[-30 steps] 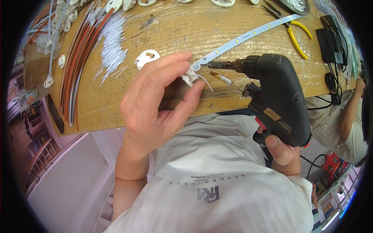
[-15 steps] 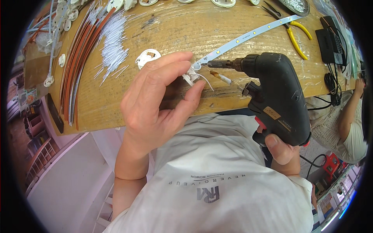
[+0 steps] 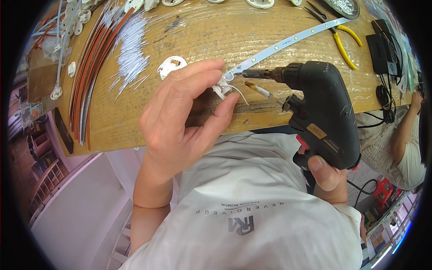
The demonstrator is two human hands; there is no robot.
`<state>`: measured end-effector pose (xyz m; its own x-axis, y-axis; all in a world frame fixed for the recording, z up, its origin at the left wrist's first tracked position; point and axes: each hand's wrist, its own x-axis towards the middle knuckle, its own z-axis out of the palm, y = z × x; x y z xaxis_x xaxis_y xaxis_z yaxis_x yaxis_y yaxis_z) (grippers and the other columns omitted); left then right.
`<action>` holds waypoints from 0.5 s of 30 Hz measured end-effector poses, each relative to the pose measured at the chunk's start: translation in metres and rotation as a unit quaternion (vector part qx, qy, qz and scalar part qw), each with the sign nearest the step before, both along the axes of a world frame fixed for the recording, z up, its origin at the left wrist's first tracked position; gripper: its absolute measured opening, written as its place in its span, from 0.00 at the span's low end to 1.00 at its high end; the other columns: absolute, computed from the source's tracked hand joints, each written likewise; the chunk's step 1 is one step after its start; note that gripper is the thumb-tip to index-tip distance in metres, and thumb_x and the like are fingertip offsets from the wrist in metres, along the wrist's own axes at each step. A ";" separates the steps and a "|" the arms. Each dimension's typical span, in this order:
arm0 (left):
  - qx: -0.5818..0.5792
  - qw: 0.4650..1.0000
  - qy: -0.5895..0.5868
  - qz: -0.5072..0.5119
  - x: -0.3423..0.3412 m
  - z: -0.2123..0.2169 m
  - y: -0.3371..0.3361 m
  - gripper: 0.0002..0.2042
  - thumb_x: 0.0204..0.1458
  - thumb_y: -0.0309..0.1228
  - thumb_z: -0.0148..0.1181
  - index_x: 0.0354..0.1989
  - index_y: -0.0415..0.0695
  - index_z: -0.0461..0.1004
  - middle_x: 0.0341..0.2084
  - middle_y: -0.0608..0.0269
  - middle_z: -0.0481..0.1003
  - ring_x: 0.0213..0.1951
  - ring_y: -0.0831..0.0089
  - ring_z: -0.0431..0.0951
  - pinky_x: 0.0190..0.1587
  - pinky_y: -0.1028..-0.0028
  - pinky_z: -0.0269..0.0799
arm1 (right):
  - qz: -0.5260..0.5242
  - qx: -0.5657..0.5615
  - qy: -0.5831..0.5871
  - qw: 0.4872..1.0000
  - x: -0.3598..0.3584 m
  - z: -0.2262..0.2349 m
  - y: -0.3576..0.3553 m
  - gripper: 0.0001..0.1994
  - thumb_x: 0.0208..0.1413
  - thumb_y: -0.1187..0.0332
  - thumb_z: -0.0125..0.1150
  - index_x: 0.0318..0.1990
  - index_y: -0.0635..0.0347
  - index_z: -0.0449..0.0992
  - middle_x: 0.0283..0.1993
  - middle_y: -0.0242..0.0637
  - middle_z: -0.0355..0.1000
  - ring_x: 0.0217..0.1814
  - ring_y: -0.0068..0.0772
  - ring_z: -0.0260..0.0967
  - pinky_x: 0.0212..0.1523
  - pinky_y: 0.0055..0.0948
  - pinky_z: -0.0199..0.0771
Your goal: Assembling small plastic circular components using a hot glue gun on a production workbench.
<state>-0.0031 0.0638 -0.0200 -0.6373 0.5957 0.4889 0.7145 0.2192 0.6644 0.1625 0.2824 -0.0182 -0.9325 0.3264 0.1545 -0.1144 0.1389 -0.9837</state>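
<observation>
My left hand [image 3: 180,117] pinches a small white plastic end piece [image 3: 220,91] between thumb and fingers. A loose white wire [image 3: 241,93] curls out of it. The near end of a white LED strip [image 3: 275,47] lies against this piece; the strip runs up to the far right. My right hand [image 3: 325,173] grips a black soldering gun [image 3: 325,112] with a red trigger. Its tip reaches the strip's end beside my left fingertips; whether it touches cannot be made out. A brown-and-white stub [image 3: 257,88] sits just below the tip.
A round white cap [image 3: 172,66] lies beyond my left hand. Farther left are a pile of short white wires [image 3: 131,56] and a bundle of brown strips [image 3: 92,67]. Yellow-handled pliers [image 3: 344,47], a metal dish [image 3: 344,7] and a black box [image 3: 384,49] occupy the right. Another person's arm [image 3: 406,126] shows there.
Almost nothing differs. The soldering gun, the strip and the end piece have shifted very slightly to the right; both hands keep their hold.
</observation>
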 end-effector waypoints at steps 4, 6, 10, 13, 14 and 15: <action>-0.001 1.000 0.000 0.003 0.001 0.001 0.000 0.19 0.47 0.17 0.75 0.47 0.33 0.76 0.48 0.43 0.82 0.43 0.70 0.81 0.43 0.77 0.76 | 0.003 0.013 -0.001 1.000 0.002 0.000 0.001 0.16 0.38 0.68 0.65 0.35 0.69 0.78 0.26 0.40 0.73 0.22 0.44 0.70 0.29 0.31 0.71; -0.007 1.000 -0.015 0.007 0.003 0.003 0.000 0.19 0.47 0.17 0.75 0.47 0.33 0.76 0.48 0.43 0.82 0.43 0.70 0.81 0.43 0.77 0.76 | -0.009 0.002 -0.022 1.000 0.002 0.002 0.000 0.16 0.38 0.67 0.65 0.36 0.69 0.78 0.26 0.40 0.73 0.23 0.44 0.71 0.29 0.32 0.71; -0.010 0.999 -0.028 0.015 0.004 0.002 0.000 0.19 0.47 0.17 0.75 0.47 0.33 0.77 0.48 0.43 0.82 0.42 0.71 0.81 0.42 0.78 0.76 | 0.004 0.009 0.005 1.000 0.001 0.000 0.001 0.16 0.38 0.67 0.65 0.35 0.69 0.78 0.26 0.39 0.73 0.22 0.43 0.70 0.29 0.32 0.71; 0.004 1.000 0.002 0.002 0.001 0.000 0.000 0.19 0.47 0.17 0.75 0.47 0.33 0.77 0.48 0.44 0.82 0.41 0.73 0.80 0.40 0.79 0.75 | -0.007 0.013 -0.022 1.000 0.002 0.001 0.000 0.16 0.37 0.67 0.65 0.35 0.69 0.78 0.26 0.39 0.73 0.22 0.43 0.70 0.29 0.32 0.71; -0.002 1.000 -0.010 0.005 0.003 0.002 0.000 0.19 0.47 0.17 0.75 0.47 0.33 0.77 0.48 0.44 0.82 0.41 0.73 0.80 0.40 0.79 0.75 | -0.006 0.004 -0.022 1.000 0.002 0.002 0.000 0.16 0.37 0.67 0.65 0.34 0.69 0.78 0.26 0.39 0.73 0.22 0.43 0.70 0.29 0.31 0.71; -0.009 1.000 -0.023 0.009 0.004 0.003 0.000 0.19 0.47 0.17 0.75 0.47 0.33 0.77 0.48 0.43 0.82 0.42 0.73 0.80 0.41 0.80 0.75 | -0.004 -0.006 -0.023 1.000 0.002 0.002 0.000 0.16 0.37 0.67 0.65 0.34 0.69 0.78 0.25 0.39 0.73 0.22 0.43 0.70 0.29 0.31 0.70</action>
<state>0.0005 0.0638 -0.0165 -0.6686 0.5930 0.4487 0.6800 0.2433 0.6917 0.1642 0.2826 -0.0163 -0.9357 0.3361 0.1075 -0.0680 0.1272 -0.9895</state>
